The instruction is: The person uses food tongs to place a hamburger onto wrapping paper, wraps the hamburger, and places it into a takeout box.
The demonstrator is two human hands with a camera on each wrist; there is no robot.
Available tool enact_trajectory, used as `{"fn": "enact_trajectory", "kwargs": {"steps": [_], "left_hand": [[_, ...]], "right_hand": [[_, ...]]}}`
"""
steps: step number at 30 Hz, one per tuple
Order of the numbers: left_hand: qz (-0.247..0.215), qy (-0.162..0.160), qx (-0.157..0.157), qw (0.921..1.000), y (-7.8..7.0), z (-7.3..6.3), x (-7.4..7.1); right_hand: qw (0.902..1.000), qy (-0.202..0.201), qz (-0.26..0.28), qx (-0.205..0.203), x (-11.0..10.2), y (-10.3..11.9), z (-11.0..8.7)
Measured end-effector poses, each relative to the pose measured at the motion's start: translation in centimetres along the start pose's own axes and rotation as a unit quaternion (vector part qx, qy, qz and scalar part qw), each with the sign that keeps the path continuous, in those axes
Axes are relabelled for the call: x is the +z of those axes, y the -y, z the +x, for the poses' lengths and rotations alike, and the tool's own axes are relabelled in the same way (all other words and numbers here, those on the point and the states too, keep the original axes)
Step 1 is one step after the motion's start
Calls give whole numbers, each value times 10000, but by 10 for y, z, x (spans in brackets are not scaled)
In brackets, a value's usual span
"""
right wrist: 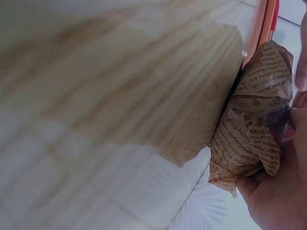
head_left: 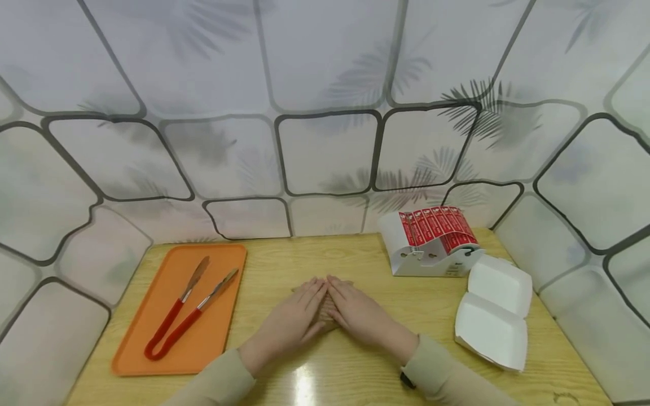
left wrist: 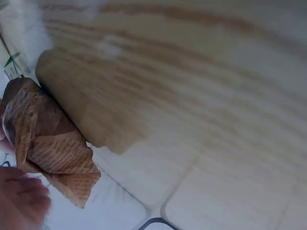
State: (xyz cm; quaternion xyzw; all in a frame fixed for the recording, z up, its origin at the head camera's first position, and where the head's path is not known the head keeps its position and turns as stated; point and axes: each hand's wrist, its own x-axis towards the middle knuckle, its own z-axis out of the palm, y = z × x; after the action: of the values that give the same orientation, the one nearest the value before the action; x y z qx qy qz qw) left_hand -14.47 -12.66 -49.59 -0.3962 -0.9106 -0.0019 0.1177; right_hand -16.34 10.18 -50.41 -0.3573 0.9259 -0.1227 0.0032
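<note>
A packet wrapped in brown printed paper (head_left: pixel 327 317) lies on the table at the middle, mostly covered by both hands in the head view. My left hand (head_left: pixel 290 320) rests over its left side, fingers straight and thumb stretched toward me. From the other side my right hand (head_left: pixel 361 316) presses on the packet, its fingertips meeting those of the left. Creased, shiny paper (right wrist: pixel 249 129) with lines of text shows in the right wrist view. In the left wrist view, the wrapper (left wrist: pixel 62 153) has a loose pointed flap. What it encloses is hidden.
On the left, an orange tray (head_left: pixel 208 349) carries tongs (head_left: pixel 185 322) with red handles. A white cardboard holder (head_left: pixel 396 245) with several red packets (head_left: pixel 437 225) stands at the back right. In front of it a white clamshell box (head_left: pixel 492 327) lies open. Patterned walls (head_left: pixel 330 152) enclose the table.
</note>
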Motion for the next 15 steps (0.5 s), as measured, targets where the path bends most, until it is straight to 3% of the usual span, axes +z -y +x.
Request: {"fn": "enact_trajectory", "kwargs": {"steps": [3,7,12,15], "left_hand": [[-88,215,-350,9991,1,0,5],[-669,511,-661,9943,3,0,9],[-1349,666,-811,9853,5,0,10],[-1453,676,-806,9838,5,0,11]], "right_hand": [[10000,-7,-27,24,0,2,2],[9998,13,167,81,-1,4,3],[9988,5,437,208,1,5,2],[9983,-37,499,302,2,6,1]]}}
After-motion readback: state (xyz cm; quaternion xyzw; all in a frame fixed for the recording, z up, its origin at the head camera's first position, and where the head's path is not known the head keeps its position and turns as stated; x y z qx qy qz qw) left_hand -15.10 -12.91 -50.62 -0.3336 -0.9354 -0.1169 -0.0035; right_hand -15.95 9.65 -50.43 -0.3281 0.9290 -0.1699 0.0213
